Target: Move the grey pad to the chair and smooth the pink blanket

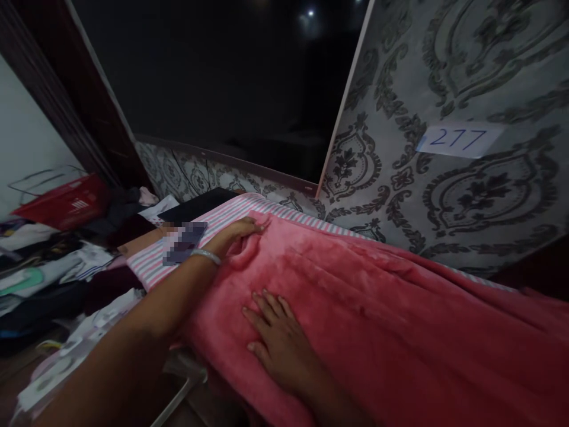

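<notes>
Flatly, the right hand spreads its fingers on plush pink fabric; left hand, hold unclear, touches its edge near pink-grey-striped cloth.

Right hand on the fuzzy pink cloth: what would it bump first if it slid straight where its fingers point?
Sliding over the pink cloth, the right hand would probably meet the curled fold first, with the left hand beyond; depth is unclear.

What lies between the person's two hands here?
In the head view, only pink plush cloth shows between the left hand and the right hand, with a bunched fold beside the left.
</notes>
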Motion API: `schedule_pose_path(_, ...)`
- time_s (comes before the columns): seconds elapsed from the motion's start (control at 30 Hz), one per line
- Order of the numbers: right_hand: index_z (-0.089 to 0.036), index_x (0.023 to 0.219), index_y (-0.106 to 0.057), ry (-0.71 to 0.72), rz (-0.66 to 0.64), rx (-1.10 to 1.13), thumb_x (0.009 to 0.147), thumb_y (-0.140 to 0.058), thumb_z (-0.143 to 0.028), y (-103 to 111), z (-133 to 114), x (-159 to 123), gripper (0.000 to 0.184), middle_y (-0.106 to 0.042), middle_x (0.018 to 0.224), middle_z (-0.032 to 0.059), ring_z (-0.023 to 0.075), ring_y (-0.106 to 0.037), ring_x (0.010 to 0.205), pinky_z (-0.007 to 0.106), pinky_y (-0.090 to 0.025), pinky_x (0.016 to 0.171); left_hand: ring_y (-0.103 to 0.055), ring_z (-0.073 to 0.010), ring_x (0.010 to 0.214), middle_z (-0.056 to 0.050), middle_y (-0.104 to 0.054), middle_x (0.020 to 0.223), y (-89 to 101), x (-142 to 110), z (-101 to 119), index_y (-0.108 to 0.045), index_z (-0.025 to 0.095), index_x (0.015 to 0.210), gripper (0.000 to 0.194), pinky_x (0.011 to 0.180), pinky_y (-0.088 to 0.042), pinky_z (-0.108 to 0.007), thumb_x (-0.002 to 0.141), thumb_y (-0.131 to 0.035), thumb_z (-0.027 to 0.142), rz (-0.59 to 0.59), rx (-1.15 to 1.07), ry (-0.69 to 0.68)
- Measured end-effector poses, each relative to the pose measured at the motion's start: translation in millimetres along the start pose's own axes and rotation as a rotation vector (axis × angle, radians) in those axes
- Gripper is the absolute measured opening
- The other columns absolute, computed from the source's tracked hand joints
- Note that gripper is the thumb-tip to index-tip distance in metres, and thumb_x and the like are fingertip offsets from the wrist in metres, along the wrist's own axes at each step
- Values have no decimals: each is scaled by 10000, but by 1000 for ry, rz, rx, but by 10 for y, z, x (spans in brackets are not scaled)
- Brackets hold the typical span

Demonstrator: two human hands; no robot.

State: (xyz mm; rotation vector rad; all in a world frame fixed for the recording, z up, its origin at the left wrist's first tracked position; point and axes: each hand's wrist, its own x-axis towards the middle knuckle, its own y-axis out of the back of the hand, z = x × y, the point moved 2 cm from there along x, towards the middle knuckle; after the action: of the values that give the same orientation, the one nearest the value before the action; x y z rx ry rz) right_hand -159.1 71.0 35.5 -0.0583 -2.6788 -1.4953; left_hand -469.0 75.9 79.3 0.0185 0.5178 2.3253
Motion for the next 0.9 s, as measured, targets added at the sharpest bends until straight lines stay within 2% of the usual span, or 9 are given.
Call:
schedule_pose_path(0.13,-346,1535,-396,13,25,34,980,-538,-347,-21,7,-9,572,-240,1657,-8,240,-161,1537,522,-134,1259,-487,-142,565,12,-522,580,61,144,21,-618,184,764,273,500,-342,-258,700,-770,401,81,129,25)
schedule_pose_path(0.2,-351,1533,-400,18,32,42,978,-543,-352,-32,13,-7,572,-244,1656,-11,243,-169,1535,524,-140,1258,-486,-141,565,10,-521,577,40,188,37,-614,180,765,238,513,-343,-260,747,-730,387,114,171,35)
schedule_pose_path(0.37,-367,1544,-375,12,29,39,979,-546,-354,-36,11,-5,590,-243,1657,-19,239,-180,1532,521,-132,1260,-526,-166,590,5,-519,554,-84,302,110,-615,171,733,218,548,-373,-278,711,-762,331,115,243,86)
schedule_pose_path(0.47,-376,1548,-360,12,28,32,982,-545,-360,-23,3,-10,596,-247,1656,-26,229,-180,1532,512,-136,1261,-546,-186,605,3,-508,539,-110,322,160,-611,170,720,261,563,-383,-293,693,-792,356,104,248,99)
schedule_pose_path(0.57,-364,1542,-378,14,27,22,983,-542,-366,-22,7,-10,582,-251,1654,-14,236,-186,1531,514,-151,1258,-574,-197,622,-19,-571,588,-50,209,188,-638,159,773,374,568,-411,-297,677,-812,476,43,214,96)
schedule_pose_path(0.67,-336,1526,-416,21,33,5,982,-542,-378,-36,19,-3,560,-270,1648,5,245,-189,1530,516,-155,1256,-608,-210,637,-61,-662,690,80,-20,175,-684,144,851,512,562,-448,-304,641,-803,595,-119,160,126)
schedule_pose_path(0.77,-330,1522,-424,24,37,-22,982,-538,-369,-52,30,2,553,-270,1649,8,246,-179,1532,516,-154,1255,-619,-199,639,-83,-695,737,205,-250,119,-699,133,862,545,559,-467,-292,587,-832,585,-238,154,155)
schedule_pose_path(0.83,-329,1527,-419,20,30,-31,986,-530,-366,-61,38,3,553,-265,1651,13,247,-171,1534,515,-147,1253,-596,-169,606,-61,-670,684,244,-342,62,-681,133,810,475,551,-457,-268,588,-845,520,-222,195,156)
schedule_pose_path(0.9,-326,1530,-413,22,25,-30,989,-525,-371,-68,45,3,555,-269,1650,18,246,-170,1534,516,-133,1253,-557,-141,565,-24,-623,629,233,-374,6,-654,144,782,367,538,-438,-248,648,-807,449,-161,244,149)
